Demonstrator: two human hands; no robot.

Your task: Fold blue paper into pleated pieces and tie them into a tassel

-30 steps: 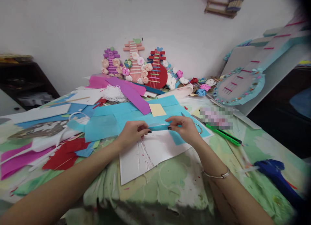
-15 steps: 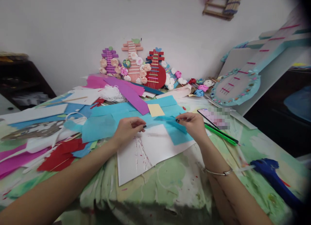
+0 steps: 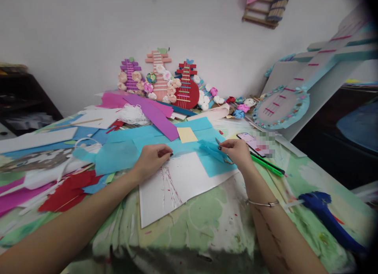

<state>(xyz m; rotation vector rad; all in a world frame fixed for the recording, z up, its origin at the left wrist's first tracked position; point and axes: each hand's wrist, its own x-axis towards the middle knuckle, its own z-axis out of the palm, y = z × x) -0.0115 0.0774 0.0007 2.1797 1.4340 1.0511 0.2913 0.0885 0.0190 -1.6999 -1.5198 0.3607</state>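
My left hand is closed, thumb and fingertips pinched over the upper left of a white sheet; what they hold is too small to make out. Pinkish twisted strands lie on that sheet. My right hand pinches a thin metal tool, seemingly small scissors, whose grey tip and loop show beside the fingers. Touching it is a crumpled piece of blue tissue. Underneath spreads turquoise paper, with a small yellow paper on top.
Right of my right hand lie a phone, a green cutter and a blue glue gun. Paper scraps, a red one among them, cover the left side. Decorated paper instruments stand at the wall.
The view has shifted slightly, so most things sit further left. The blue tissue near my right hand has bunched up, and the metal tool now shows at its fingers.
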